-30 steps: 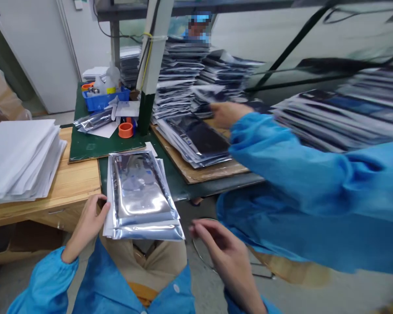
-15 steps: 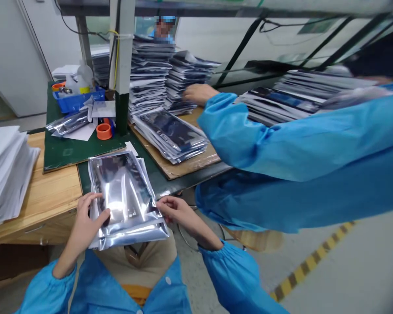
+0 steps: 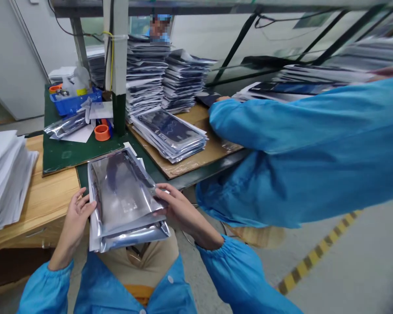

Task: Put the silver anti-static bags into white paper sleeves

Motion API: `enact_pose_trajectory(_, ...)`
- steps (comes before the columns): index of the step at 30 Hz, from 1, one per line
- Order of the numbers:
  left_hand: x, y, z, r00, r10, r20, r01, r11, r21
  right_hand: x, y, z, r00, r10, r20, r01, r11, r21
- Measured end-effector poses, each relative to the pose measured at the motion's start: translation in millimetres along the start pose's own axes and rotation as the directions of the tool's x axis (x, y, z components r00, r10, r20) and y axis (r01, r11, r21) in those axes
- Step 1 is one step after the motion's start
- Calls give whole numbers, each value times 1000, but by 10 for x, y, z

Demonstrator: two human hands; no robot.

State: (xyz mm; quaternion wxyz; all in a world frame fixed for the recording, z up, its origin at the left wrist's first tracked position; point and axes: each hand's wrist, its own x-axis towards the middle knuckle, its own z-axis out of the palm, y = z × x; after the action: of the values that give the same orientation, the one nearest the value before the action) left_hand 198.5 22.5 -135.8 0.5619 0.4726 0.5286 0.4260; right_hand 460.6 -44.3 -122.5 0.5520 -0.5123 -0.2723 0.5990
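Silver foil bags (image 3: 124, 196) held above the lap, fingers of left hand (image 3: 74, 224) curled round their left edge, right hand (image 3: 181, 213) pinching the right edge. Green mat (image 3: 65, 155) just beyond; stacked bags (image 3: 168, 135) on a board (image 3: 212, 150); co-worker's blue sleeve (image 3: 281, 144) at right.

This is a factory packing workshop: I'm at a pale wooden desk (image 3: 42, 205) with a dark green mat (image 3: 68, 157), among tall stacks of silver foil bags (image 3: 146, 74). A co-worker's blue smock sleeve (image 3: 298, 131) reaches past me, and yellow-and-black hazard tape (image 3: 306, 266) marks the grey floor (image 3: 363, 270).
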Motion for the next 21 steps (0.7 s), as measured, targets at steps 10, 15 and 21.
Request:
enact_pose_trajectory(10,-9,221,-123,982,-186,-39,182,979,-87,-106,6,21,956,142,256,-180,975,130)
enact_pose_trajectory(15,258,338,-509,999,14,-37,-3,959,283,-560,16,-301,990,30,137,-39,997,66)
enact_pose_trajectory(21,464,491,-590,912,396,111,-332,551,766,-1027,188,-681,993,12,-114,-25,993,-112)
